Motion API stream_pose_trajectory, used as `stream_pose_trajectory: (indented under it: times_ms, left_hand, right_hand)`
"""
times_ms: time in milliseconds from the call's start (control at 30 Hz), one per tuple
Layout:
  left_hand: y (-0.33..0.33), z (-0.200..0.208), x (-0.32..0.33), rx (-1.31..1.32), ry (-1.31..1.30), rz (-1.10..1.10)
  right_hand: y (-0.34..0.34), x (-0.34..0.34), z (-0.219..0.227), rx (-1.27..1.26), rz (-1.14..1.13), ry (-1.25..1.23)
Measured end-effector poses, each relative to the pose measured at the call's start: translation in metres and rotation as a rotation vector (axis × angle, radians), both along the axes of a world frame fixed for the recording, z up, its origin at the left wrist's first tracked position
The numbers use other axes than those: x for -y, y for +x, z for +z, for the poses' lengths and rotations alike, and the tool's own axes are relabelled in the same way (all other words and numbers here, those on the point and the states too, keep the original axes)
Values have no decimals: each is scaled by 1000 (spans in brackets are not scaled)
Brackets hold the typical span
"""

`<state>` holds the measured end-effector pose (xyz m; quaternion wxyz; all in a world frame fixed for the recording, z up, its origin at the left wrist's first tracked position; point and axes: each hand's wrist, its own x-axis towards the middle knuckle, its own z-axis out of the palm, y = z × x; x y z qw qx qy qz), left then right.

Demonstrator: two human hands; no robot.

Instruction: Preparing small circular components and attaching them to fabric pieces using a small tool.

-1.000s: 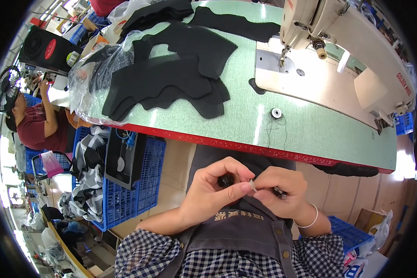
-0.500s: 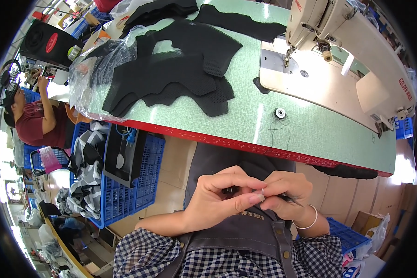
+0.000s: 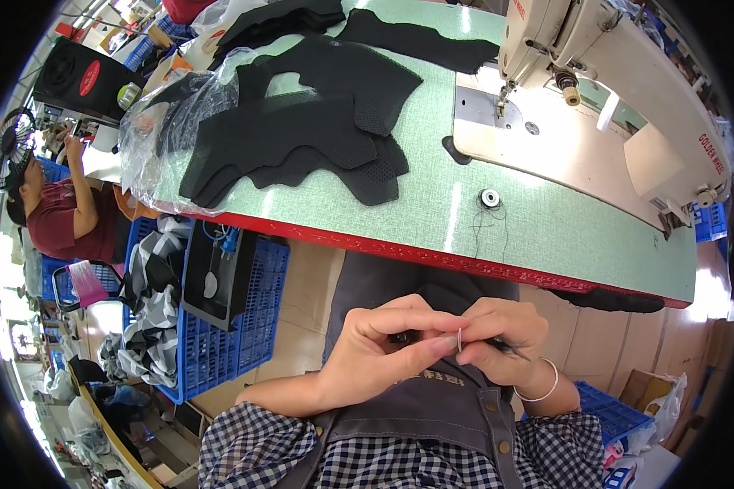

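Above my lap, my left hand (image 3: 383, 342) and my right hand (image 3: 506, 338) meet, thumbs and fingers pinched together. Between their fingertips shows a small thin pale piece (image 3: 460, 339) with a curved edge; what it is, I cannot make out. A dark pointed thing (image 3: 512, 350) sticks out from under my right fingers, its kind mostly hidden. Something dark (image 3: 400, 336) also shows in the hollow behind my left thumb. On the green sewing table ahead lies a metal bobbin (image 3: 489, 199) with loose dark thread trailing from it.
A white sewing machine (image 3: 661, 122) stands at the table's right. Black mesh fabric pieces (image 3: 285, 130) and clear plastic (image 3: 159, 147) lie on the left. A blue crate (image 3: 249, 326) holding a black tray (image 3: 212, 281) stands left below. A co-worker (image 3: 65, 212) sits far left.
My fingertips have shifted slightly on the thin pale piece, which now shows more of its curved edge. Both hands stay in nearly the same place.
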<state>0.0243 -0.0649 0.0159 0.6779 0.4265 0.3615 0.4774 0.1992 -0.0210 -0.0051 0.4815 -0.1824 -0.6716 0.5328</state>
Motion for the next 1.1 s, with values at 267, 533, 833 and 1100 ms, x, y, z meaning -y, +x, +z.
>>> stream_pose_trajectory:
  times_ms: [267,533,833,1100]
  left_hand:
    - [-2,5,-3,-80,68,27]
    - [-3,4,-3,-130,63,25]
    - [-6,8,-3,-216,97,23]
    - [-6,10,-5,-432,210,23]
  right_hand:
    - [-1,-1,0,47,-27,100]
    - [-2,-1,0,85,-54,174]
    - [-2,-2,0,192,-141,383]
    - [-2,0,5,219,-187,435]
